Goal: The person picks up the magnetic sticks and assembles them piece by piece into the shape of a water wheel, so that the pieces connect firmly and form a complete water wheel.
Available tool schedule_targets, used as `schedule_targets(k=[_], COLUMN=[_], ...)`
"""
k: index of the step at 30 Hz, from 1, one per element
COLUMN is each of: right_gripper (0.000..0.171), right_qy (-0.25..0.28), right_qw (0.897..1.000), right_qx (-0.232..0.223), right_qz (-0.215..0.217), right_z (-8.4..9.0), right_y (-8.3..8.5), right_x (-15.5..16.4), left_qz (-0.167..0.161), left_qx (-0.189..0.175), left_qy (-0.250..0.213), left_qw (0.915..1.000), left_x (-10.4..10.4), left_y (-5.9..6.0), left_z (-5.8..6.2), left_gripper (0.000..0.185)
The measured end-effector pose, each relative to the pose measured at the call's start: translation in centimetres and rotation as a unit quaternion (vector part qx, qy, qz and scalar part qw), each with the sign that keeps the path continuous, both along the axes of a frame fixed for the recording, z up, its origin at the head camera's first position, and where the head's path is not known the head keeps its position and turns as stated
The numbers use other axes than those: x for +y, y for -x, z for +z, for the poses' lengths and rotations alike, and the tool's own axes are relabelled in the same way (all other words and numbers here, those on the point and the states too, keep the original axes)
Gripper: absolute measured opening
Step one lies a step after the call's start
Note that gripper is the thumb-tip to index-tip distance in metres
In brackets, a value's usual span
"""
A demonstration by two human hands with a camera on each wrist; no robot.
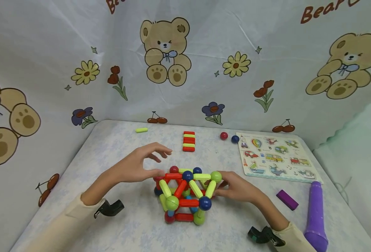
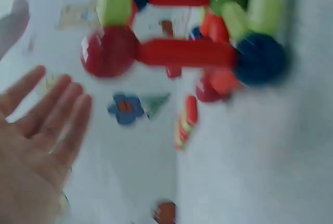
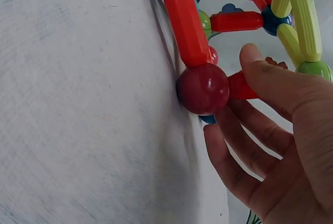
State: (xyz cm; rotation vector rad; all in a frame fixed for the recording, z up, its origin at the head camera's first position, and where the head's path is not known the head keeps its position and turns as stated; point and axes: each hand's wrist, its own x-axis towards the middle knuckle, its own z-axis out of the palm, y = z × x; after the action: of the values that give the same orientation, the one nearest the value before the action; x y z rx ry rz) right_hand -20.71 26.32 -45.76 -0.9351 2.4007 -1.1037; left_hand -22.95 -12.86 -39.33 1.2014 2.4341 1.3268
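Note:
A magnetic stick-and-ball structure of red, yellow-green and blue rods with coloured balls stands mid-table in the head view. My right hand grips its right side; in the right wrist view, thumb and fingers pinch a short red rod beside a dark red ball. My left hand is at the structure's left, fingers spread and relaxed, holding nothing. In the head view its thumb tip overlaps the upper left corner. The blurred left wrist view shows that hand apart from the nearest red ball.
Behind the structure lie a row of red and yellow-green rods and a lone yellow-green rod. A red ball and blue ball sit near a picture board. At right are a purple block and purple tube.

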Motion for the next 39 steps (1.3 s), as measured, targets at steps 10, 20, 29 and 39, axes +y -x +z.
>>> schedule_targets(k=[10, 20, 29, 39], right_gripper=[0.024, 0.023, 0.026, 0.038], right_qy=[-0.003, 0.005, -0.004, -0.011], right_qw=[0.999, 0.999, 0.999, 1.000], right_qx=[0.041, 0.045, 0.035, -0.017], right_qz=[-0.007, -0.002, -0.008, 0.009], right_z=[-0.4, -0.8, -0.6, -1.0], right_y=[-0.2, -0.2, -0.4, -0.4], right_x=[-0.3, -0.3, -0.3, -1.0], left_qz=[0.015, 0.049, 0.049, 0.058], left_qx=[-0.116, -0.080, -0.074, -0.082], left_qy=[0.052, 0.050, 0.038, 0.059], left_qw=[0.9918, 0.9943, 0.9953, 0.9932], left_x=[-2.5, -1.3, -1.0, -0.9], left_y=[-1.9, -2.6, -2.8, -2.6], left_z=[-7.4, -9.0, -9.3, -9.3], left_gripper=[0.042, 0.026, 0.023, 0.022])
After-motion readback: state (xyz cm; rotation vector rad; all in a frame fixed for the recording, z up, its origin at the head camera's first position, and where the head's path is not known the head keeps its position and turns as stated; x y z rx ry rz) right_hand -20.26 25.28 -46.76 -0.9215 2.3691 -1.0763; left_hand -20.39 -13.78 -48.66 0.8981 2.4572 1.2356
